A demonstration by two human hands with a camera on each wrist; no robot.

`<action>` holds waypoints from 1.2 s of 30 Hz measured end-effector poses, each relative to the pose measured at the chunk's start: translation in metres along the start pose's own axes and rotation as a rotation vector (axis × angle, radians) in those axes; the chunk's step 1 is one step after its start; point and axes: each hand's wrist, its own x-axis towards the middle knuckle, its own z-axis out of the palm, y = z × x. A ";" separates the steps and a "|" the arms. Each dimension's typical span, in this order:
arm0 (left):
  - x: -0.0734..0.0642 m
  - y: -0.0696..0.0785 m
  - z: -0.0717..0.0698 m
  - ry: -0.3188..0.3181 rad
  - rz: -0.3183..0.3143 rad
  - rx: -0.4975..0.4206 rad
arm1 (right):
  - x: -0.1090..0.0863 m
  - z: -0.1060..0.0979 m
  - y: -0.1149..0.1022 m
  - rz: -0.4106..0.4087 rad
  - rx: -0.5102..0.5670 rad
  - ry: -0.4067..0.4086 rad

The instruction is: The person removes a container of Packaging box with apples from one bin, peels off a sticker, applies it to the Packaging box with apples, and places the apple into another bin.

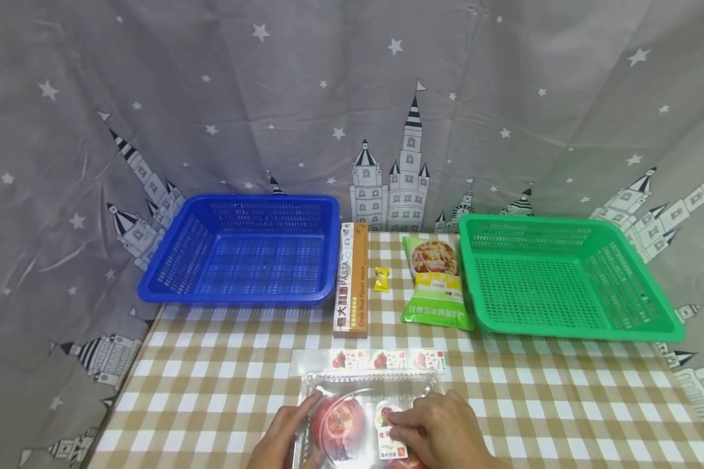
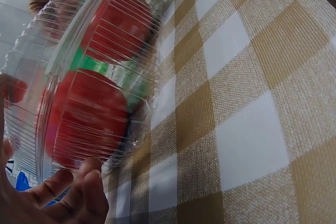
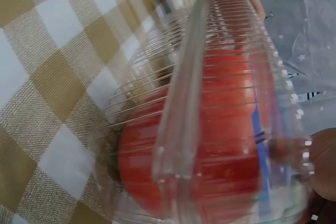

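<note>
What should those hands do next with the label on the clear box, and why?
Probably smooth the label from its middle outward with the right hand: its fingers are at the label on top of the box, and the left hand is at the box's side, ready to steady it. Whether every edge sticks isn't clear.

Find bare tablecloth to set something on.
Bare cloth lies left of the left hand, nearer than the blue basket, and right of the right hand, nearer than the green basket. Crowded: between the baskets (pasta box, candy, green packet); between the hands (clear container).
</note>
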 end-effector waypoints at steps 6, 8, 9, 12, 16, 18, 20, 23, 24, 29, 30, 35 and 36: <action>-0.001 0.002 -0.001 -0.028 -0.028 -0.047 | -0.002 0.005 0.005 -0.041 0.042 0.091; -0.002 0.002 -0.002 -0.040 -0.028 -0.050 | -0.003 0.006 0.010 -0.069 0.120 0.148; -0.002 0.003 -0.002 -0.043 -0.031 -0.048 | -0.005 0.006 0.013 -0.078 0.170 0.181; -0.002 0.003 -0.001 -0.036 -0.018 -0.032 | -0.009 0.000 0.023 -0.043 0.297 0.294; -0.001 0.005 -0.002 -0.027 -0.028 -0.004 | -0.014 -0.015 0.037 0.288 0.365 0.358; -0.001 0.007 -0.003 -0.047 -0.046 0.018 | -0.016 -0.024 0.044 0.496 0.372 0.351; 0.000 0.009 -0.005 -0.081 -0.065 0.029 | -0.018 -0.032 0.053 0.657 0.360 0.346; 0.001 0.012 -0.007 -0.115 -0.077 0.050 | -0.022 -0.044 0.066 0.806 0.344 0.341; 0.000 0.012 -0.007 -0.119 -0.080 0.049 | -0.023 -0.048 0.071 0.839 0.341 0.337; -0.001 0.016 -0.005 -0.104 -0.106 0.025 | -0.026 -0.067 0.090 0.953 0.352 0.316; -0.001 0.016 -0.004 -0.104 -0.115 0.017 | -0.026 -0.070 0.093 0.961 0.361 0.311; -0.001 0.015 -0.005 -0.131 -0.089 0.055 | -0.025 -0.083 0.109 1.010 0.417 0.274; -0.001 0.014 -0.005 -0.134 -0.074 0.071 | -0.025 -0.085 0.111 1.030 0.431 0.265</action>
